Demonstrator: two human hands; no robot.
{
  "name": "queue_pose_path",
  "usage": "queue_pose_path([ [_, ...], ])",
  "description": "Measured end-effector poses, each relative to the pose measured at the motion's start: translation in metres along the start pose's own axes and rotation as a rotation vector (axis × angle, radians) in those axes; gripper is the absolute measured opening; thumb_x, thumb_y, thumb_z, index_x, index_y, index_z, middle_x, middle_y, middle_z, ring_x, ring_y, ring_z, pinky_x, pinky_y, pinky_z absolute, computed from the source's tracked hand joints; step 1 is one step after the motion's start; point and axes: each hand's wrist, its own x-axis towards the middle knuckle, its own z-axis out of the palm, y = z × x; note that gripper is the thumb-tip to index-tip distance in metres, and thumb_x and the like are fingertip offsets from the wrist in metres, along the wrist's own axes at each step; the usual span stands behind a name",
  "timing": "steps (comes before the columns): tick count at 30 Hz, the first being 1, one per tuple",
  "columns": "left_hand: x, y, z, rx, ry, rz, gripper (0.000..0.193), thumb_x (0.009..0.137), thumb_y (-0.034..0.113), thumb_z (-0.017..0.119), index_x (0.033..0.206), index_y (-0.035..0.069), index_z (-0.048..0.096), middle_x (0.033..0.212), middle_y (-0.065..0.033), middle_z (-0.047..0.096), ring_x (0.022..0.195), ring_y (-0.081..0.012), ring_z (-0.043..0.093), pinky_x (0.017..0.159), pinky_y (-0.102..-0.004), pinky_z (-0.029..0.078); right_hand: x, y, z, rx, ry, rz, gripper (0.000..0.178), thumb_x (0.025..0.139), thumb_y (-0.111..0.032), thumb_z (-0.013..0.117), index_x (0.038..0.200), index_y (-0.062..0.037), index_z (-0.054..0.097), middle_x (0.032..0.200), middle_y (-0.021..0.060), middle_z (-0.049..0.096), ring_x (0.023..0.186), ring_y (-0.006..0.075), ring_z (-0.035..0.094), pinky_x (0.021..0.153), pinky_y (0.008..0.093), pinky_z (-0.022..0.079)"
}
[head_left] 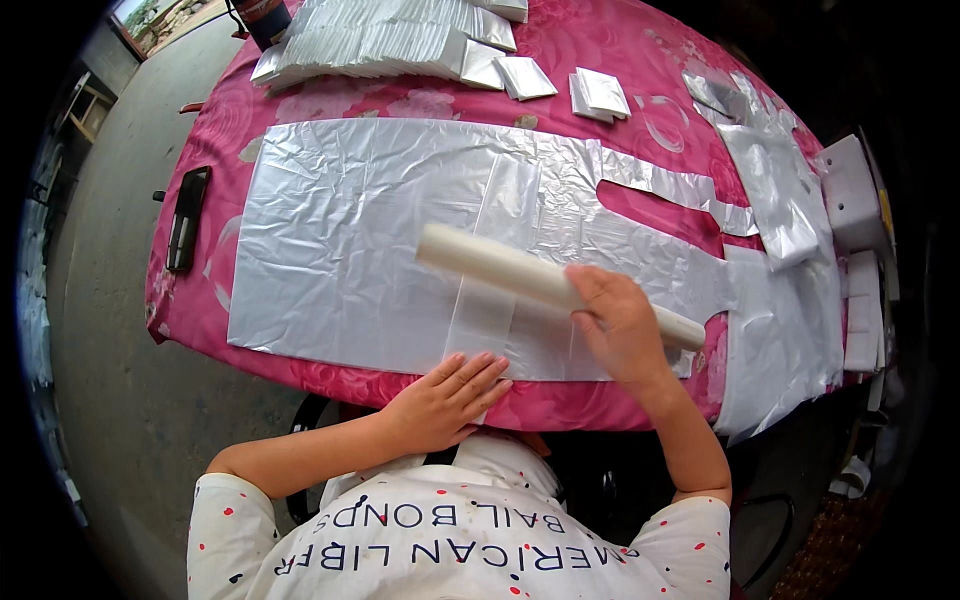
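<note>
A large silvery-white plastic T-shirt bag lies spread across the table, its handle straps toward the right. On top of it is a narrower folded plastic strip, running from near the far edge toward me. My right hand is closed around a long off-white tube, which slants over the bag with its left end farther away. The tube looks slightly blurred; whether it touches the plastic I cannot tell. My left hand rests flat, fingers stretched out, at the bag's near edge by the strip's lower end.
Stacks of small folded silvery plastic packets fill the far left of the table, with a few loose packets beside them. More plastic bags hang over the right edge near white boxes. A black case lies at the left.
</note>
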Motion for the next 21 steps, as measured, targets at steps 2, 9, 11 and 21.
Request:
queue_pose_path([
  [2,0.000,0.009,0.008,0.096,0.047,-0.032,0.060,0.082,0.032,0.051,0.135,0.006,0.038,0.143,-0.0140,0.032,0.132,-0.0279,0.029,0.108,-0.0449,0.021,-0.008,-0.030,0.020,0.004,-0.102,-0.149,0.046,0.070,-0.004,0.062,0.116,-0.0086,0.058,0.111,0.0106,0.058,0.101,0.0279,0.054,0.089,0.0400,0.041],
  [9,-0.001,0.022,0.014,0.116,0.060,-0.073,0.053,0.087,0.022,0.042,0.137,0.006,0.035,0.143,-0.0161,0.031,0.132,-0.0302,0.029,0.107,-0.0451,0.024,0.044,-0.015,0.048,-0.058,0.039,-0.213,0.046,0.069,-0.004,0.063,0.115,-0.0100,0.059,0.110,0.0090,0.059,0.097,0.0273,0.054,0.088,0.0394,0.040],
  [11,-0.001,0.023,0.016,0.122,0.065,-0.081,0.054,0.088,0.023,0.042,0.138,0.005,0.033,0.144,-0.0163,0.029,0.134,-0.0293,0.027,0.107,-0.0453,0.023,0.075,0.004,0.052,-0.085,0.090,-0.195,0.046,0.071,-0.003,0.063,0.115,-0.0104,0.059,0.110,0.0089,0.059,0.097,0.0279,0.055,0.088,0.0388,0.040],
  [21,-0.021,-0.005,-0.009,-0.042,0.077,0.081,0.044,0.083,0.014,0.046,0.126,0.002,0.047,0.137,-0.0139,0.039,0.128,-0.0256,0.037,0.104,-0.0390,0.033,0.085,0.014,0.040,0.028,-0.034,-0.250,0.050,0.069,0.004,0.059,0.118,-0.0054,0.055,0.123,0.0127,0.051,0.117,0.0313,0.044,0.099,0.0395,0.037],
])
